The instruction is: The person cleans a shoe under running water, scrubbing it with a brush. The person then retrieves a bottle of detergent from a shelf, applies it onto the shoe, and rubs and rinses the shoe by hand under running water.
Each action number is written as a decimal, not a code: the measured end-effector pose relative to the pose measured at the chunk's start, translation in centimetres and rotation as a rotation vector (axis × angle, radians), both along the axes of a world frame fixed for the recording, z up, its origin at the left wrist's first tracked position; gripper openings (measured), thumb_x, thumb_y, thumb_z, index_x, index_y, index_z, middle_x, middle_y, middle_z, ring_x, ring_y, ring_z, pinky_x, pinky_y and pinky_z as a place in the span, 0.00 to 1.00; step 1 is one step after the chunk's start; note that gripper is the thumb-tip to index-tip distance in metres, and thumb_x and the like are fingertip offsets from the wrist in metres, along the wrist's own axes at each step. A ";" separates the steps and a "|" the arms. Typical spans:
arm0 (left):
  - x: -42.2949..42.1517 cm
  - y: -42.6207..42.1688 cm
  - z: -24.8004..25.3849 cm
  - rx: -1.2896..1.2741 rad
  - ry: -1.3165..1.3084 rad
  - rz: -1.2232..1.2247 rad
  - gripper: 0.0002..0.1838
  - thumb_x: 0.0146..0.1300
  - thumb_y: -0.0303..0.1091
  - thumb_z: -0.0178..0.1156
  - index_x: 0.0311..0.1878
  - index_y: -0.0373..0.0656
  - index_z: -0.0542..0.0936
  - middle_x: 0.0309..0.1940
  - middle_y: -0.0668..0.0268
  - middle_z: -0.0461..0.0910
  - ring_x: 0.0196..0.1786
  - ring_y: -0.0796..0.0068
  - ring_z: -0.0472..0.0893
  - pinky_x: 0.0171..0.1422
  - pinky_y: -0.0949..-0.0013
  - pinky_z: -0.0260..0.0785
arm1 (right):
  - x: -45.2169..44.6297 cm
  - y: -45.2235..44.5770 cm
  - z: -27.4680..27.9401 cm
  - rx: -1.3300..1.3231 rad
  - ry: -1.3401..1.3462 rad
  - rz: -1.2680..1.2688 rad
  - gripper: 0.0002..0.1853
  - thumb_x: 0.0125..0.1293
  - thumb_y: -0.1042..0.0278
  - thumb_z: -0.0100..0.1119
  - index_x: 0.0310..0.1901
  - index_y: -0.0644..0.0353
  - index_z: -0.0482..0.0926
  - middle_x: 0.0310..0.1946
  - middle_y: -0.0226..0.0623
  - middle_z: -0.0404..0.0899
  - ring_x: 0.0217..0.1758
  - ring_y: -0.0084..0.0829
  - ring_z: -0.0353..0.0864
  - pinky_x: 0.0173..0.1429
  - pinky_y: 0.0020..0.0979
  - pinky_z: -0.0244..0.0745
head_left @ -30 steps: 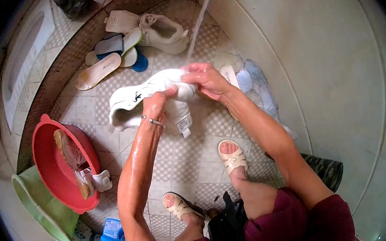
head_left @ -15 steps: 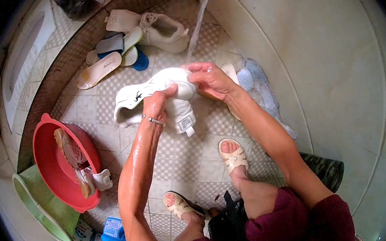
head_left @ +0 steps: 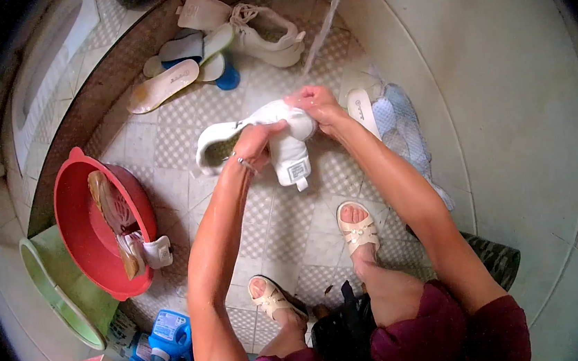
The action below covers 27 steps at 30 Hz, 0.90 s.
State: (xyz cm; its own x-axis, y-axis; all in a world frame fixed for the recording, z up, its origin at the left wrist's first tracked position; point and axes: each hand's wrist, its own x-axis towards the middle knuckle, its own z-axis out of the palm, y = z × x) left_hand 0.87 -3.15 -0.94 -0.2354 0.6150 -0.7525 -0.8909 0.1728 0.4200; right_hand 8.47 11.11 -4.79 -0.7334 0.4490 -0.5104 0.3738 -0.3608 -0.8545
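Note:
A wet white shoe [head_left: 290,154] is held above the tiled floor, its tongue with a printed label hanging down and its opening facing left. My left hand [head_left: 260,143] is closed around its middle, thumb across the upper. At the toe end, the fingers of my right hand [head_left: 318,108] are bent and pressed against the shoe. A stream of water [head_left: 331,23] falls from above, just beyond my right hand. Whether the water touches the shoe is hard to make out.
A red basin [head_left: 146,201] holding another shoe [head_left: 109,201] stands at left, by a green tub [head_left: 64,299] and blue bottles [head_left: 170,331]. Behind lie insoles [head_left: 165,86] and a white shoe [head_left: 268,36]. An insole [head_left: 361,109] and bluish mesh cloth [head_left: 399,128] lie right.
Both hands have shifted slightly right in view with the shoe, which has turned so its opening shows more. The whole camera view has also shifted a little.

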 end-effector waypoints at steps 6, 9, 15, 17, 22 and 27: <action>-1.8 -1.1 -0.8 -0.272 0.920 -0.901 0.21 0.45 0.45 0.69 0.30 0.33 0.79 0.24 0.61 0.79 0.27 0.72 0.77 0.34 0.67 0.70 | 4.9 -4.8 -1.9 0.211 -0.276 0.083 0.10 0.57 0.67 0.54 0.24 0.64 0.72 0.18 0.32 0.73 0.21 0.22 0.70 0.25 0.28 0.67; -1.6 -1.8 -0.1 -0.340 1.057 -1.294 0.26 0.42 0.49 0.66 0.34 0.32 0.80 0.30 0.49 0.80 0.33 0.58 0.80 0.39 0.63 0.71 | 6.8 -5.2 1.1 -0.092 -0.223 0.568 0.12 0.57 0.66 0.52 0.24 0.67 0.74 0.17 0.39 0.75 0.21 0.30 0.76 0.28 0.32 0.71; 2.0 -0.5 2.1 -0.362 1.296 -1.846 0.20 0.41 0.42 0.67 0.36 0.39 0.80 0.35 0.54 0.80 0.41 0.59 0.80 0.46 0.61 0.71 | 3.6 -3.4 4.7 0.615 0.148 0.334 0.07 0.53 0.69 0.52 0.32 0.63 0.76 0.23 0.43 0.76 0.28 0.38 0.77 0.34 0.35 0.71; 2.2 0.1 1.8 -0.314 1.517 -1.704 0.17 0.42 0.40 0.66 0.36 0.41 0.80 0.35 0.55 0.81 0.42 0.60 0.80 0.48 0.62 0.70 | 2.3 -2.9 5.2 0.848 0.499 0.400 0.06 0.57 0.72 0.51 0.33 0.64 0.75 0.27 0.39 0.77 0.34 0.34 0.77 0.42 0.31 0.70; -0.4 -0.2 -0.8 -0.100 1.925 -1.465 0.10 0.42 0.29 0.56 0.32 0.45 0.79 0.30 0.63 0.80 0.41 0.65 0.78 0.62 0.66 0.59 | 1.2 -0.5 4.5 1.257 0.056 0.743 0.09 0.57 0.68 0.49 0.28 0.64 0.77 0.29 0.48 0.77 0.37 0.45 0.76 0.44 0.42 0.70; -1.0 -1.9 -1.6 0.086 2.081 -1.200 0.06 0.47 0.27 0.52 0.30 0.44 0.77 0.43 0.65 0.74 0.58 0.74 0.67 0.72 0.63 0.44 | 2.6 -0.9 3.7 1.244 -0.080 0.888 0.14 0.57 0.59 0.50 0.28 0.63 0.78 0.28 0.49 0.77 0.35 0.47 0.77 0.44 0.45 0.70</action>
State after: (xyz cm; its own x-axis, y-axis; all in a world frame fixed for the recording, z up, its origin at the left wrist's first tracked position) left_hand -0.10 -5.06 -2.53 -0.0015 0.9973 -0.0731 0.9560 0.0228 0.2924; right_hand 11.05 10.18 -1.12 -0.9774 0.0534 -0.2046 0.1340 0.9049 -0.4040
